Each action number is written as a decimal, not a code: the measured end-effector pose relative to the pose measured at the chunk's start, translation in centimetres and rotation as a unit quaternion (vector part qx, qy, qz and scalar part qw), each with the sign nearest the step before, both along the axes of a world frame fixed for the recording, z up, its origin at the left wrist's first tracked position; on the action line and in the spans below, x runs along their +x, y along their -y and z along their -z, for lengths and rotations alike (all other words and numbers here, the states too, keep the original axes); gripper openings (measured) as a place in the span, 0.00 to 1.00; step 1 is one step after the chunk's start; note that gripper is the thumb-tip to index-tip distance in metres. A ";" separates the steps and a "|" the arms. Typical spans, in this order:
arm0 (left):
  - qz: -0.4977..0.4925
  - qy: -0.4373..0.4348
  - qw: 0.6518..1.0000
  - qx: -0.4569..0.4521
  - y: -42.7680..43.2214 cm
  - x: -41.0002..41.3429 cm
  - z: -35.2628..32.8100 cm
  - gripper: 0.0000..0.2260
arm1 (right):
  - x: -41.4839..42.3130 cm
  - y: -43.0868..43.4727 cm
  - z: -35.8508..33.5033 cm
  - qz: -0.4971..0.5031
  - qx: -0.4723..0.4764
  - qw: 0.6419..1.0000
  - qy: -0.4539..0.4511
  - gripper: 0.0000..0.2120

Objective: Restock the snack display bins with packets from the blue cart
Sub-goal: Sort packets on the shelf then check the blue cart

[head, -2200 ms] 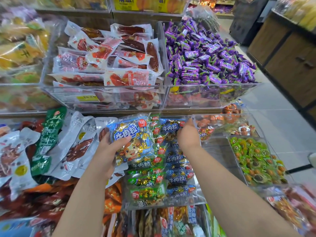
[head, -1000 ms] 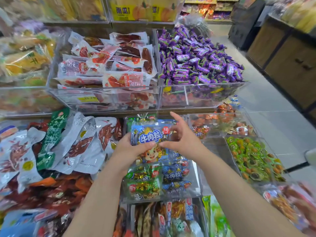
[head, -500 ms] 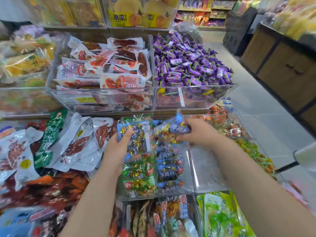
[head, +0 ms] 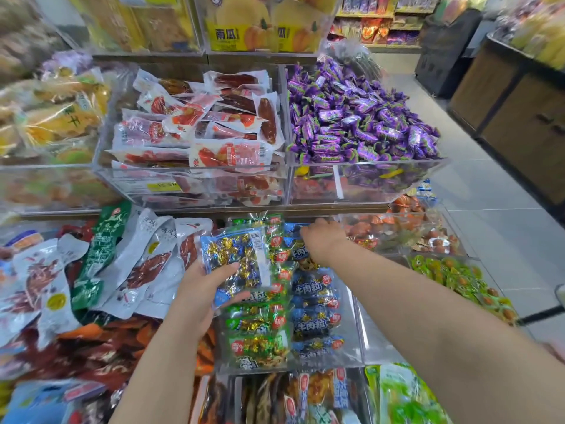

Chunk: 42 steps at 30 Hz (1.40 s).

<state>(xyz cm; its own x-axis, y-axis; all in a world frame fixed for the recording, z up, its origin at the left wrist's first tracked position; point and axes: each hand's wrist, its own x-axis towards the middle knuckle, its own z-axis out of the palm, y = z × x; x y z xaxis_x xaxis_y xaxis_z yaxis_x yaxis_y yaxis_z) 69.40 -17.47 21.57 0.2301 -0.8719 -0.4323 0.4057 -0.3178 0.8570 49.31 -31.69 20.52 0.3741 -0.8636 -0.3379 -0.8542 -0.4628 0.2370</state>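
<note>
My left hand (head: 201, 286) grips a blue packet of gold-wrapped sweets (head: 235, 258), back side up with its barcode showing, over the left of a clear bin (head: 357, 328). Inside the bin lie a column of green packets (head: 260, 328) and a column of blue packets (head: 315, 319). My right hand (head: 322, 240) reaches to the bin's far end, fingers curled down over a blue packet (head: 299, 254) at the head of the blue column. The blue cart is out of view.
An upper shelf holds bins of red sausage packs (head: 198, 139) and purple sweets (head: 357, 117). White and green pouches (head: 122, 264) lie to the left, green sweets (head: 458, 280) in a bin to the right. The tiled aisle (head: 489, 194) runs past on the right.
My right hand has carried a blue packet from above the bin down to its far end. My left hand has turned its packet over and holds it a little lower. The view has tilted up.
</note>
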 end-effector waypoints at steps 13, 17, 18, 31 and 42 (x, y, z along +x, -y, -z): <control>0.007 -0.003 1.000 -0.012 0.2 0.5 0.4 0.14 | -0.8 -1.9 5.1 0.026 -0.096 0.993 0.061 0.48; 0.025 -0.004 1.000 -0.007 0.2 0.5 0.2 0.15 | -0.8 -0.1 4.5 0.019 -0.067 0.993 0.093 0.50; 0.025 -0.006 1.000 -0.003 0.3 0.5 0.2 0.15 | -0.8 -0.1 4.6 0.018 -0.065 0.995 0.080 0.51; 0.029 -0.016 0.999 -0.011 0.3 1.1 0.8 0.18 | -0.6 -2.3 7.5 0.056 -0.080 0.987 0.127 0.41; -0.002 -0.058 0.998 0.035 0.3 0.7 0.2 0.30 | -1.3 -3.2 4.7 0.070 -0.070 0.965 0.244 0.38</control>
<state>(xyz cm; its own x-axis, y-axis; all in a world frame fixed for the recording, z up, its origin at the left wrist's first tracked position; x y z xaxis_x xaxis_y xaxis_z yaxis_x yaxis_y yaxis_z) 70.14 -17.82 21.38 0.1788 -0.8380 -0.5155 0.5023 -0.3728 0.7802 48.03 -28.49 15.87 0.3364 -0.9413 -0.0273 -0.9314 -0.3282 -0.1574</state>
